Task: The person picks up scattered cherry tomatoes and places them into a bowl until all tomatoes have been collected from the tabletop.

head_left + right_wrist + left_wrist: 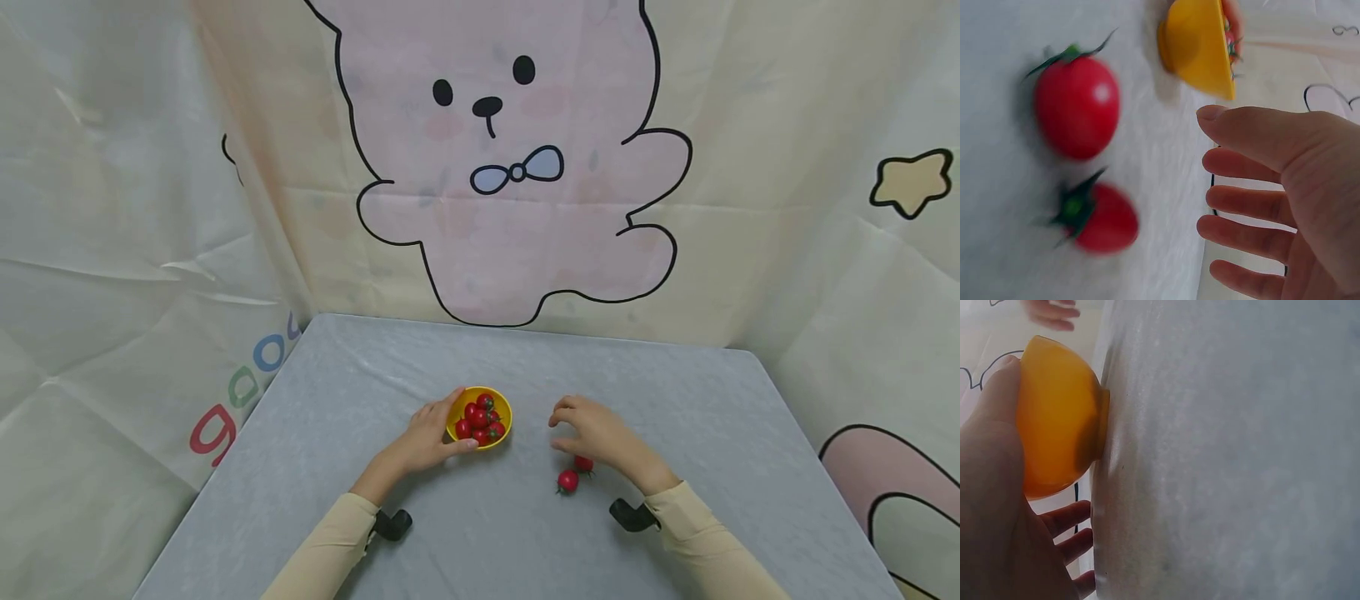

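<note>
A pale cloth backdrop (787, 250) closed in the grey worktop (675, 400) on three sides, printed with a large pink bear (517, 167) wearing a blue bow (517, 172) and, to the right, a yellow star (911, 182). On the left fold ran coloured letters (240, 392); only "goo" could be read before the crease hid the rest.

The left hand (429, 437) cupped the near side of a small yellow bowl (504, 433), thumb and fingers curled round its wall, the bowl standing upright on the worktop. Inside it lay a heap of red cherry tomatoes (478, 417) with green stalks. In the left wrist view the bowl's foot (1102, 428) sat flat against the cloth surface.

The right hand (596, 433) hovered to the right of the bowl, apart from it, fingers loosely bent and holding nothing; the right wrist view showed the palm bare and the fingers (1241, 206) spread. Just beneath that hand lay one loose tomato (583, 464), partly hidden by it, and a second tomato (567, 481) lay just beside it, nearer the person. Both rested on the worktop, untouched.

Cream sleeves (330, 542) covered both forearms, each with a black wrist mount (633, 517) strapped beneath.
</note>
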### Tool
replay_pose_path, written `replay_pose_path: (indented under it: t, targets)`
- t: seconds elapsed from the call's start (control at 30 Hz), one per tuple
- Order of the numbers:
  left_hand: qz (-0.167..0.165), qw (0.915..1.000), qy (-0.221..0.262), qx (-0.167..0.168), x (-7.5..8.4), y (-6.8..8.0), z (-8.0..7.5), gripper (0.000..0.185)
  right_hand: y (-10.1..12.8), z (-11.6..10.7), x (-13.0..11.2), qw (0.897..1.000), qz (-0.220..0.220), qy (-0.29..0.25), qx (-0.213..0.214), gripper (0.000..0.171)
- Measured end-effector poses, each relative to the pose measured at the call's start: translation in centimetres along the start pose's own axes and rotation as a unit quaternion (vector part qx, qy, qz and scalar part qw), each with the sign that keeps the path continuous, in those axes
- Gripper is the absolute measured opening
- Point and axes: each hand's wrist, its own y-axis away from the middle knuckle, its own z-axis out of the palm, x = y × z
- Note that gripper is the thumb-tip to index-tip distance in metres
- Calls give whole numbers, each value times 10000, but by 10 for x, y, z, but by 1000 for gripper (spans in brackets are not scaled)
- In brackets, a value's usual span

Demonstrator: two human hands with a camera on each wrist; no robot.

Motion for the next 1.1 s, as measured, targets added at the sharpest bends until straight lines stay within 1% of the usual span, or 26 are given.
replay_pose_path:
  t: [0.13, 0.23, 0.4, 0.7, 1.1]
  targets:
    - [20, 10000, 29, 19, 0, 0, 0, 97, 16, 1, 11, 9998, 161, -56, 70, 24]
    - [11, 10000, 31, 17, 0, 0, 0, 97, 27, 2, 17, 9997, 160, -61, 197, 23]
    - [-29, 10000, 25, -3, 0, 0, 0, 98, 38, 6, 23, 9994, 268, -67, 201, 24]
    - [-14, 10000, 40, -4, 0, 0, 0, 98, 49, 10, 27, 9982, 538, -190, 201, 25]
    - [-53, 10000, 57, -19, 1, 0, 0, 98, 56, 15, 26, 9974, 661, -264, 82, 24]
